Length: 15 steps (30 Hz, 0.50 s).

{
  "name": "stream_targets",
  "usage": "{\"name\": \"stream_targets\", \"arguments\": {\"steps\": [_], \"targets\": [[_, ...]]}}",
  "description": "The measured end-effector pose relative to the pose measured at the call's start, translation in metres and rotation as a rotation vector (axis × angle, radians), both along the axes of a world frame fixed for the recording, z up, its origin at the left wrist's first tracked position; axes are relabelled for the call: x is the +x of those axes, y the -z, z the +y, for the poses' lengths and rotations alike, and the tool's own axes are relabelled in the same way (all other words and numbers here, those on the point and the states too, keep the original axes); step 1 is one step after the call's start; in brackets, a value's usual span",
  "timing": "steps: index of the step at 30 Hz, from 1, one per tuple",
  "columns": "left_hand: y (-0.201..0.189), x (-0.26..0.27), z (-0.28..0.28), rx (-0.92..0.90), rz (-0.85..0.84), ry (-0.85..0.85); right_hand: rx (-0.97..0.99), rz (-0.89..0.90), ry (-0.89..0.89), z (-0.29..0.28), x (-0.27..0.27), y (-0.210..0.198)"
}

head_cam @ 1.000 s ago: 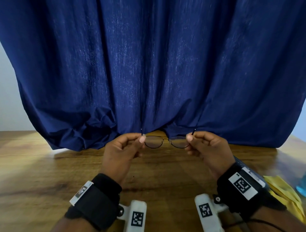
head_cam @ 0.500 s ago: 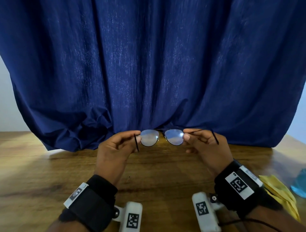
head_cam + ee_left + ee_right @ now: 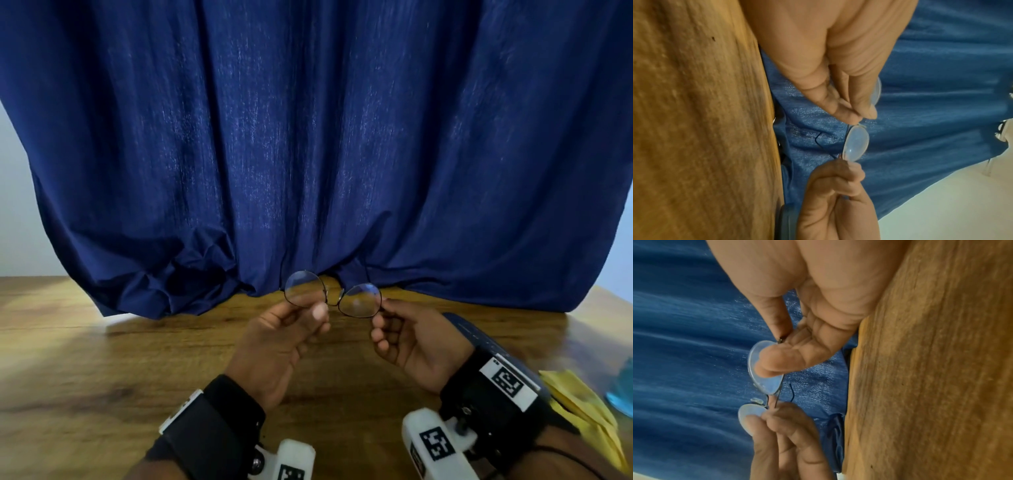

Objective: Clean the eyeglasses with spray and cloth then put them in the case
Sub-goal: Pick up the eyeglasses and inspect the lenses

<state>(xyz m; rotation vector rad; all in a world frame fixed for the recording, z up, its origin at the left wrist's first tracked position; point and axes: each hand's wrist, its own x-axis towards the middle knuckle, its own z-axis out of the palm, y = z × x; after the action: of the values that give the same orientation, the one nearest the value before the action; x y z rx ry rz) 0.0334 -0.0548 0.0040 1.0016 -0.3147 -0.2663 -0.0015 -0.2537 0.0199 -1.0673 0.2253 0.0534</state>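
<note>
Thin-framed eyeglasses point(image 3: 333, 295) are held above the wooden table point(image 3: 102, 359), long axis left to right. The left hand point(image 3: 281, 342) pinches near the bridge; the right hand point(image 3: 414, 346) pinches the outer hinge, nearer the yellow cloth point(image 3: 582, 407).

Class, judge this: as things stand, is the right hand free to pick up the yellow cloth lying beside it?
Probably not yet: the right hand pinches the eyeglasses. The yellow cloth lies uncovered beside that wrist, so the path looks free.
</note>
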Motion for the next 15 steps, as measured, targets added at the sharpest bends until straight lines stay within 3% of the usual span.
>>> {"name": "stream_targets", "arguments": {"steps": [6, 15], "targets": [[0.007, -0.002, -0.003, 0.05, 0.02, 0.021, -0.128, 0.025, -0.04, 0.013, 0.0, 0.008], [0.008, 0.004, 0.002, 0.085, 0.066, -0.065, -0.455, -0.076, -0.13, 0.023, -0.011, 0.006]]}}
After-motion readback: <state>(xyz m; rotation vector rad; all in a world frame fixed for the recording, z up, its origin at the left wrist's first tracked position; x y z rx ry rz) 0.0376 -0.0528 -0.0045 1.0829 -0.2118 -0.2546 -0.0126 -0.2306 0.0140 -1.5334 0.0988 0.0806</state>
